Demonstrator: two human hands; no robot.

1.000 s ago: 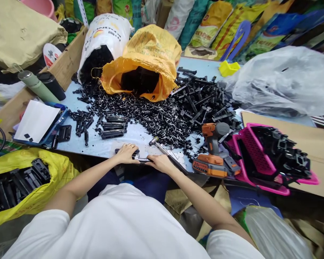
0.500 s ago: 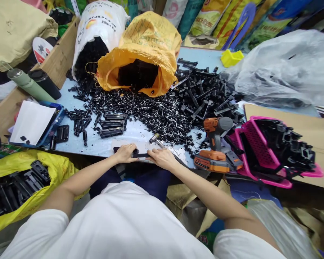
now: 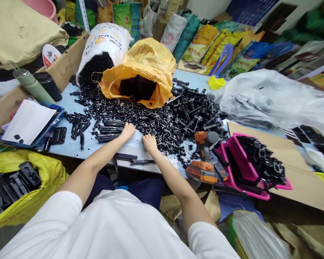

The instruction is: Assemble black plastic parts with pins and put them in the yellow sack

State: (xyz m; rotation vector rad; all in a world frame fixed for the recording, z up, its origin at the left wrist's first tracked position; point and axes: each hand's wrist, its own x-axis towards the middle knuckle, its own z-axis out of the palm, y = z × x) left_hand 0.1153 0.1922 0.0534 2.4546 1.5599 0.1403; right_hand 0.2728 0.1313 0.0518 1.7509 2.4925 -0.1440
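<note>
My left hand (image 3: pixel 128 131), fingers curled, is at the right end of a stack of long black plastic parts (image 3: pixel 109 130), beside the pile of small black pieces with metal pins (image 3: pixel 151 122). My right hand (image 3: pixel 150 143) is at the near edge of that pile, its fingers bent together. Whatever either hand grips is too small or hidden to make out. Closer to me, a long black plastic part (image 3: pixel 126 156) lies by the table's front edge. To its right is a thin dark tool-like bar (image 3: pixel 142 162).
An orange cordless drill (image 3: pixel 203 158) stands right of my hands, beside a pink basket (image 3: pixel 245 162) of black parts. Behind the pile lie an open orange sack (image 3: pixel 148 54) and a white sack (image 3: pixel 108 39). A yellow bag (image 3: pixel 54 172) hangs at the left.
Both hands have moved away from the front edge to the pile. The black part they held there now lies on the table. The camera view has shifted.
</note>
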